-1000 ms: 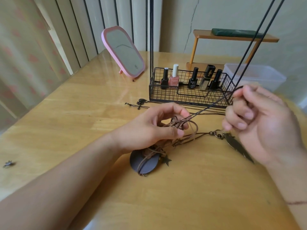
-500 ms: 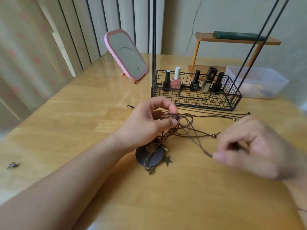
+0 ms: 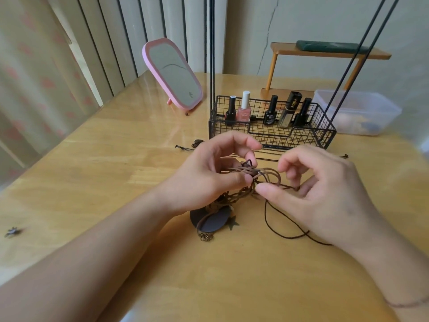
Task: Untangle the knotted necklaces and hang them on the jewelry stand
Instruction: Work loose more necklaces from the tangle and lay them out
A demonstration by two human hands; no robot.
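A tangle of brown cord necklaces (image 3: 257,175) hangs between my two hands just above the wooden table (image 3: 116,177). My left hand (image 3: 209,177) pinches the knot between thumb and fingers. My right hand (image 3: 320,194) pinches cords on the knot's right side. Below the knot a dark round pendant (image 3: 213,221) and a small star charm (image 3: 232,224) lie on the table. A thin dark cord (image 3: 274,226) loops under my right hand. The black wire jewelry stand (image 3: 274,133) sits just behind, its thin rods rising out of frame.
Several nail polish bottles (image 3: 244,108) stand in the stand's basket. A pink mirror (image 3: 173,74) is at back left, a small wooden shelf (image 3: 325,54) and a clear plastic box (image 3: 357,112) at back right. A small metal charm (image 3: 12,231) lies far left.
My right hand let go of the pulled-out cord, dropped and came back left to the knot, where it now pinches the cords. My left hand kept its hold on the tangle.
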